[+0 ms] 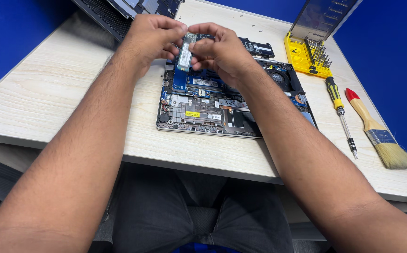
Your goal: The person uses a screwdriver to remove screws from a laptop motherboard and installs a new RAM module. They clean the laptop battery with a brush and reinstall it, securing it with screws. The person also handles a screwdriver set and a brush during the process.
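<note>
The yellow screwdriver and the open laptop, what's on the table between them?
Nothing. In the head view, only bare pale wood table shows between the screwdriver and the open laptop's right edge. The paintbrush lies on the screwdriver's far side.

A yellow bit holder [306,58] with its clear lid [322,16] raised stands near the desk's [49,93] far right corner. Just nearer along the right edge lie a yellow-and-black screwdriver [340,112] and a red-tipped wooden paintbrush [376,131], side by side. A dark detached cover [114,11] lies at the far edge.
</note>
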